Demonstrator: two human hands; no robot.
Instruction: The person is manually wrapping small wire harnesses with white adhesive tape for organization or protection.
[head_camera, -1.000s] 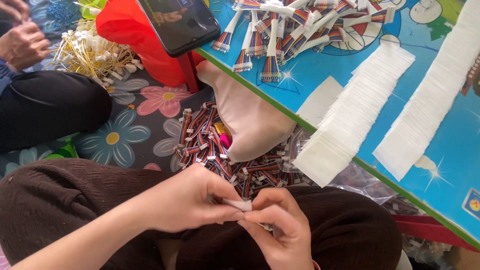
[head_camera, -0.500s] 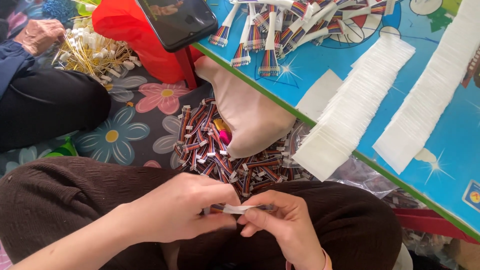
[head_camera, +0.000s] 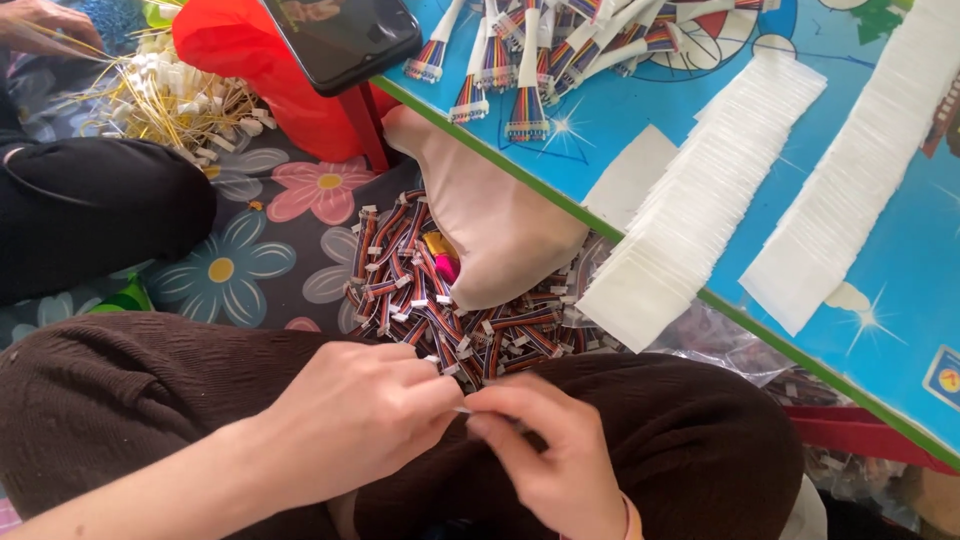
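My left hand and my right hand meet over my lap in brown trousers. Their fingertips pinch a small white piece between them; most of it is hidden by the fingers. Just beyond my hands lies a heap of short rainbow ribbon cables with white connectors on the flowered floor mat. On the low blue table lie two long rows of white paper strips and a bunch of finished ribbon cables with white wraps.
A dark phone leans on a red stand at the table's corner. A beige cloth hangs below the table edge. At the left another person's dark-clad leg and hand are by a pile of yellow-wired connectors.
My hands have closed together, and the white strip that stuck out between them is now nearly hidden. The other person's hand moved up to the top left corner.
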